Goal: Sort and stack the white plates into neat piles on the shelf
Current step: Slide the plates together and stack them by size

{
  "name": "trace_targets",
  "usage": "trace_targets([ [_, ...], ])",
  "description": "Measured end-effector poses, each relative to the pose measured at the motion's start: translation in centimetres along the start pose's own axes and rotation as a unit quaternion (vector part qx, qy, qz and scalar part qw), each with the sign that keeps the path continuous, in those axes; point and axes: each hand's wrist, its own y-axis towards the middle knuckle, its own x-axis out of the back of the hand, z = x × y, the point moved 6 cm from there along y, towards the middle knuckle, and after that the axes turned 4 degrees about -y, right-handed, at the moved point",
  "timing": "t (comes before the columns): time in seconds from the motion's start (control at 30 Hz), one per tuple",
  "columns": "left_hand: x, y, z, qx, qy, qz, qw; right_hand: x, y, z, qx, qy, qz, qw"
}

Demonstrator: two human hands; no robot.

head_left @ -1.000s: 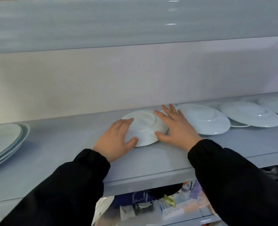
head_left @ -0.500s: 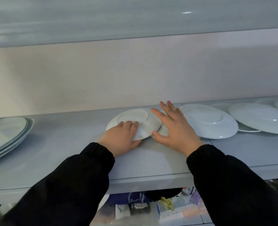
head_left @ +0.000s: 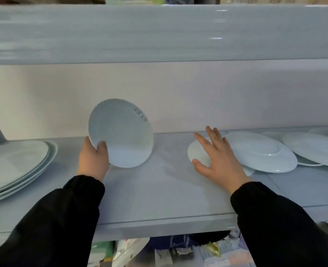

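My left hand (head_left: 93, 159) grips a small white plate (head_left: 122, 133) by its lower left rim and holds it tilted almost upright above the grey shelf (head_left: 159, 193). My right hand (head_left: 217, 160) lies flat, fingers spread, on a second small white plate (head_left: 198, 154) that rests on the shelf. To its right lie larger white plates upside down: one (head_left: 261, 151) beside my fingers, another (head_left: 313, 149) overlapping further right. A stack of large plates (head_left: 15, 166) sits at the far left.
The shelf above (head_left: 159, 33) overhangs close over the work space, and a pale back wall (head_left: 178, 97) closes the rear. Bags and packages (head_left: 159, 251) fill the level below the shelf edge.
My left hand has lifted the top small plate off the shelf, carried it left and tipped it upright. The small plate beneath it has come into sight under my right hand.
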Motion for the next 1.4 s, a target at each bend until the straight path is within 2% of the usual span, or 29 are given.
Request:
trace_targets([
  [0.07,-0.7,0.5,1.6,0.065,-0.027,0.035,0.997,-0.5,0.1,0.7,0.002,-0.011,-0.001,1.0],
  [0.13,-1.3,1.1,2.6,0.105,-0.01,0.091,0.99,-1.2,0.4,1.4,0.0,-0.025,0.003,1.0],
  [0.23,-2.1,1.5,3.7,0.098,0.035,0.145,0.984,-2.1,0.6,2.2,-0.01,-0.04,0.026,0.999],
  [0.4,-3.4,1.5,3.8,-0.031,0.16,0.196,0.967,-2.7,0.5,2.5,-0.028,-0.068,0.046,0.996],
  [0.5,-4.3,1.0,3.8,-0.076,0.184,0.236,0.951,-2.5,0.2,2.3,-0.045,-0.067,0.047,0.996],
  [0.67,-5.6,-0.4,4.0,-0.116,0.234,0.333,0.906,-2.1,-0.4,1.9,-0.059,-0.07,0.05,0.995],
  [0.77,-6.0,-1.4,2.9,-0.22,0.259,0.36,0.869,-1.9,-0.7,1.8,-0.065,-0.067,0.049,0.994],
  [0.83,-6.3,-2.5,2.6,-0.254,0.293,0.386,0.837,-1.8,-0.8,1.7,-0.065,-0.068,0.053,0.994],
  [1.27,-4.6,-2.3,1.8,-0.218,0.328,0.289,0.872,0.2,-2.3,-1.9,-0.029,-0.092,0.06,0.994],
  [1.33,-4.6,-2.7,0.7,-0.239,0.304,0.245,0.889,0.7,-2.5,-3.2,-0.029,-0.096,0.062,0.993],
  [1.4,-5.1,-3.9,-1.0,-0.292,0.281,0.211,0.889,1.3,-2.7,-4.4,-0.028,-0.098,0.063,0.993],
])
